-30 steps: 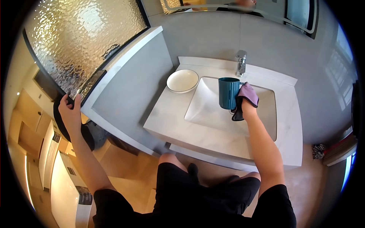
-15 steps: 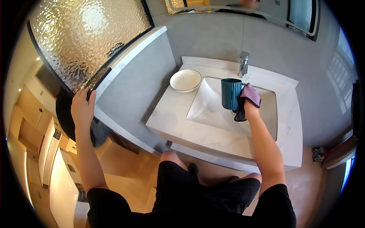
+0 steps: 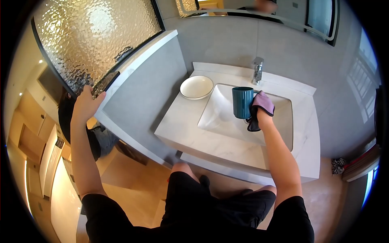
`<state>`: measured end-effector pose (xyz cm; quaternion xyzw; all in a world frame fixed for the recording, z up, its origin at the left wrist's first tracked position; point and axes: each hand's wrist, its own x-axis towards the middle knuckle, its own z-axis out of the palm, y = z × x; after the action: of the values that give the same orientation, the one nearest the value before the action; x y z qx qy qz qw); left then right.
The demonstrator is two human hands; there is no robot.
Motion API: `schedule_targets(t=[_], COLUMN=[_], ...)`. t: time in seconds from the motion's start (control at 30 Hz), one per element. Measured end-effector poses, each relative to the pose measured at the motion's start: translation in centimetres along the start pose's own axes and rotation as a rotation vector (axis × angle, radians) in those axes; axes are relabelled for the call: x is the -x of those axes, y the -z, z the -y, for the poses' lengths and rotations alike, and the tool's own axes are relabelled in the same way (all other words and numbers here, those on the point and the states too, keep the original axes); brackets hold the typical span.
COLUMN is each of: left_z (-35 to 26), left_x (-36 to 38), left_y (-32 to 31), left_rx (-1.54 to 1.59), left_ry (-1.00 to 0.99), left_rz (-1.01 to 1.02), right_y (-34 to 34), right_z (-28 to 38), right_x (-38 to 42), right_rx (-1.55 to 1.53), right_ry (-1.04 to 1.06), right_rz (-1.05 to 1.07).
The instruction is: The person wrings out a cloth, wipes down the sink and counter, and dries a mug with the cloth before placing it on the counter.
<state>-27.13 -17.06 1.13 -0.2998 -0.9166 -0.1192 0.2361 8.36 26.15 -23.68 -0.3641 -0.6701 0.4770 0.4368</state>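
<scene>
My right hand (image 3: 266, 109), closed, has a purple cloth with black edging (image 3: 264, 102) wrapped about it. Through the cloth it grips a teal ribbed mug (image 3: 242, 102) on its handle side, held upright above the white sink basin (image 3: 283, 133). Most of those fingers are hidden by the cloth. Over at the left, my left hand (image 3: 87, 104) closes around the near end of a dark, flat, glossy slab (image 3: 107, 83), phone-like in shape, at the ledge of the half wall. Its thumb lies on one side and its fingers on the other.
A white shallow bowl (image 3: 196, 88) stands on the marble-look counter (image 3: 178, 125), left of the basin. The chrome faucet (image 3: 257, 71) rises behind the mug. Textured glass (image 3: 97, 36) tops the grey half wall (image 3: 150, 85). Another person in dark clothing (image 3: 69, 117) is partly visible beyond it.
My left hand has shifted slightly up along the slab, its thumb and fingers now more spread around it. The right hand still holds the mug with the cloth; the view has moved slightly.
</scene>
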Motion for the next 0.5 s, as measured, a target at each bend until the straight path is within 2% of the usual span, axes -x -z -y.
schedule_targets(t=[0.03,0.07,0.1,0.13,0.2,0.23,0.3,0.4,0.5], left_z=[0.0,-0.7,-1.8,-2.5,-2.6,-2.7,-3.0,-2.8,-2.4], left_x=[-0.4,-0.8,-1.1,-1.5,-2.2,-2.4,-2.4,-2.6,-2.7], left_y=[-0.3,-0.1,0.5,0.8,0.2,0.0,0.0,-0.3,-0.4], left_rx=[-0.046,-0.045,-0.072,-0.1,-0.091,-0.082,-0.095,-0.087,-0.059], left_ry=[0.014,0.014,0.052,0.091,0.08,0.066,0.067,0.065,0.051], left_rz=[-0.03,-0.028,0.023,0.074,0.065,0.052,0.044,0.035,0.023], right_y=[-0.1,-0.2,-0.3,-0.1,0.0,0.0,0.1,-0.1,0.0], right_z=[-1.6,-4.2,-4.4,-4.6,-0.4,0.7,2.0,0.3,0.3], right_x=[-0.8,-1.8,-1.9,-1.9,0.3,0.8,1.5,0.9,1.1], right_rx=[0.002,0.084,0.166,0.167,-0.231,-0.232,-0.375,-0.337,-0.394], right_ry=[0.002,0.13,0.258,0.258,-0.066,-0.067,-0.2,-0.085,-0.145], right_rz=[-0.001,-0.011,-0.02,-0.019,0.025,0.023,0.001,-0.003,-0.005])
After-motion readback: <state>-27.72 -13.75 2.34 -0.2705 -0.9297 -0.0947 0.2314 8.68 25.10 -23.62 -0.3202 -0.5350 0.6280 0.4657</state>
